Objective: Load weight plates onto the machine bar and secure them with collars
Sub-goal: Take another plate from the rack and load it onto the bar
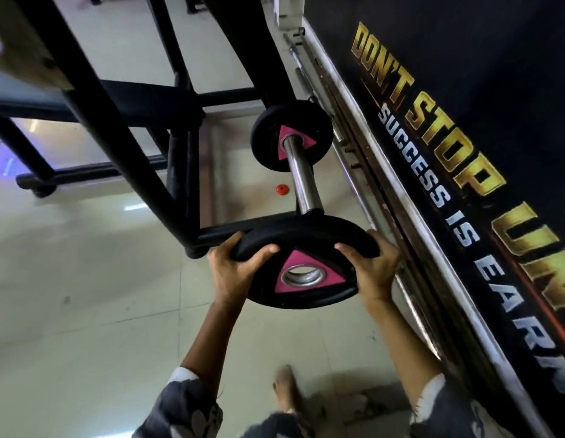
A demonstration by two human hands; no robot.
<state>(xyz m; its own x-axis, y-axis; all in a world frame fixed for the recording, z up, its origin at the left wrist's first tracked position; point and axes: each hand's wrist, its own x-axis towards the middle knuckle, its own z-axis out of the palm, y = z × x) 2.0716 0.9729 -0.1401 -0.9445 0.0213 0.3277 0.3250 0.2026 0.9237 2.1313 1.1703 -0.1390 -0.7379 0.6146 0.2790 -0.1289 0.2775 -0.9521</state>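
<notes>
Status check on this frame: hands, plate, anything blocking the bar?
Gripping held plate: left hand, right hand. Hole not yet on bar; loaded plate farther up. Bare bar between them.

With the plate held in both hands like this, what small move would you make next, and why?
Probably lift and tilt the held plate so its hole faces the chrome bar end. The left hand and right hand grip its rim, but the hole sits below the bar's tip; the bar already carries the loaded plate.
</notes>
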